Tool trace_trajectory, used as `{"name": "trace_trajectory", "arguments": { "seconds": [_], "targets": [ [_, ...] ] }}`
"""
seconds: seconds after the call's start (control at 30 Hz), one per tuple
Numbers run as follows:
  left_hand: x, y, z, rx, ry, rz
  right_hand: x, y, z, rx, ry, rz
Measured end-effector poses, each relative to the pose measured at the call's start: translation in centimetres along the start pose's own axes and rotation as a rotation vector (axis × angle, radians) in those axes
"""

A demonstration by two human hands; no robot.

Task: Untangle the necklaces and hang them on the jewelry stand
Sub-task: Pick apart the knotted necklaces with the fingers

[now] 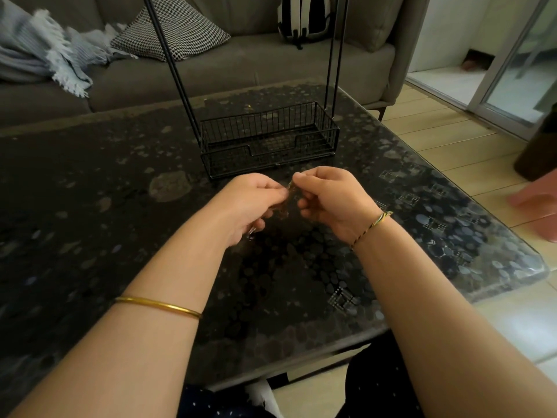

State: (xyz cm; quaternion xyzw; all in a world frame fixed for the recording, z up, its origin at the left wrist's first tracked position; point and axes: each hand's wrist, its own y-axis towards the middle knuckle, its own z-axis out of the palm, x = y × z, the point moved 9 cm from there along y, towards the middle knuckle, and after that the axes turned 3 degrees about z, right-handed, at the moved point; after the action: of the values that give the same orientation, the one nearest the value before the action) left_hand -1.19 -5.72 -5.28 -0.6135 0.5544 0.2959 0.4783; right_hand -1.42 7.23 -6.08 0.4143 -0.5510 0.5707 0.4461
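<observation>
My left hand (251, 203) and my right hand (328, 200) are held close together above the dark table (90, 191), just in front of the jewelry stand. Between their fingertips they pinch a small dark bundle of tangled necklaces (284, 202); the chains are blurred and hard to tell apart. A bit of chain hangs under my left palm. The black wire jewelry stand (268, 137) has a basket base and tall thin uprights that run out of the top of the view. Nothing hangs on the visible part of it.
A grey sofa (241, 64) stands behind the table with a patterned cushion (171, 28), a pale throw (51, 52) and a backpack (304, 19). The table's right corner (536, 267) borders a tiled floor. A pink blurred shape (539, 206) lies at the right edge.
</observation>
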Motion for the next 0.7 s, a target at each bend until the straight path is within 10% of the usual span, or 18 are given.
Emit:
{"name": "trace_trajectory", "arguments": {
  "seconds": [0.43, 0.7],
  "targets": [
    [-0.1, 0.6, -1.9, -0.215, -0.087, -0.004, -0.3, -0.3, 0.6, 0.06, -0.226, 0.021],
    [-0.6, -0.1, -0.4, -0.072, 0.077, 0.032, 0.8, -0.1, -0.7, -0.065, -0.212, -0.093]
  ]
}}
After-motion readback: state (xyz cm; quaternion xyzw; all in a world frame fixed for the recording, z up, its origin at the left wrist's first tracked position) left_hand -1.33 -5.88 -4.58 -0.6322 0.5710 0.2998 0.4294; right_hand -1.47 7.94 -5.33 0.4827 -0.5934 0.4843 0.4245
